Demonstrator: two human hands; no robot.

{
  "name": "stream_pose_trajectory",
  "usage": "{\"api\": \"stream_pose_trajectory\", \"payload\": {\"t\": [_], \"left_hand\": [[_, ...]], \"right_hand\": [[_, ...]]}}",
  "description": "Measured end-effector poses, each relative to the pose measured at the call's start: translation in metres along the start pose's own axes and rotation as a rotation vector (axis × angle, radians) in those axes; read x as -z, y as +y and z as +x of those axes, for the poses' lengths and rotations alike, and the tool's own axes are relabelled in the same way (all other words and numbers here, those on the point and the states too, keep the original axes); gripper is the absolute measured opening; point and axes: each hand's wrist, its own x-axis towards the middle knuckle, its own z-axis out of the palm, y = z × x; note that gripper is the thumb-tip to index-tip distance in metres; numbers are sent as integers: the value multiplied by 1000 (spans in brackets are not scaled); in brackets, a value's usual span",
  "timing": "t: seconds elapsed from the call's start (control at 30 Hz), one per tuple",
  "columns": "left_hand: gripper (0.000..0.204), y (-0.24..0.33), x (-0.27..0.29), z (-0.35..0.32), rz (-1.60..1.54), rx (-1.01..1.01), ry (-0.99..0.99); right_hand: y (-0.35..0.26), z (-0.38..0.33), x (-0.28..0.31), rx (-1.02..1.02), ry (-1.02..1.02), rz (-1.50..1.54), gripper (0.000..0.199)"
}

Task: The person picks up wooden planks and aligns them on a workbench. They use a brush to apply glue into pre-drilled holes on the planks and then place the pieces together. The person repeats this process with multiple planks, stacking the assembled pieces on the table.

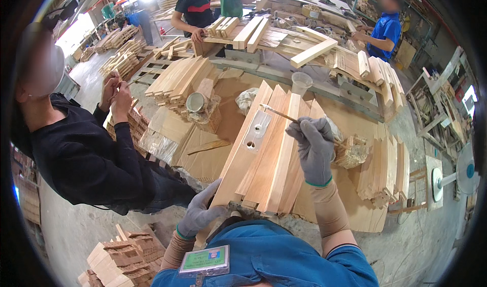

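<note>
My left hand [199, 213], in a grey glove, is closed round the near left end of a wooden board [231, 178]. On this board is a shiny pale rectangular patch [258, 127] with two dark round holes; whether it is a plate or a wet coating I cannot tell. In my gloved right hand [313, 147] is a thin wooden stick [284, 115], pinched between the fingers. Its white-coated tip hangs above the patch's far end. More wooden boards [276, 160] lie side by side, right of the held one.
A round container [195, 102] stands on a wood block beyond the boards, near a clear plastic cup [302, 81]. Stacked boards [177, 81] lie left, another stack [383, 170] right. At left stands a person in black [86, 155]; a fan [456, 173] is far right.
</note>
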Motion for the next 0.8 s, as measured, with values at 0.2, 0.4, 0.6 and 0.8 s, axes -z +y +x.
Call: {"api": "stream_pose_trajectory", "payload": {"t": [0.2, 0.4, 0.6, 0.8], "left_hand": [[68, 6, -3, 3, 108, -47, 69], [69, 14, -8, 5, 90, 1, 59], [70, 11, -5, 5, 159, -14, 69], [70, 11, -6, 3, 108, -4, 51]], "right_hand": [[-80, 28, -46, 1, -367, -337, 5], [-85, 37, -89, 3, -782, -874, 16], [-94, 46, -92, 46, -835, -990, 20], [-97, 60, -86, 17, -678, -895, 21]]}}
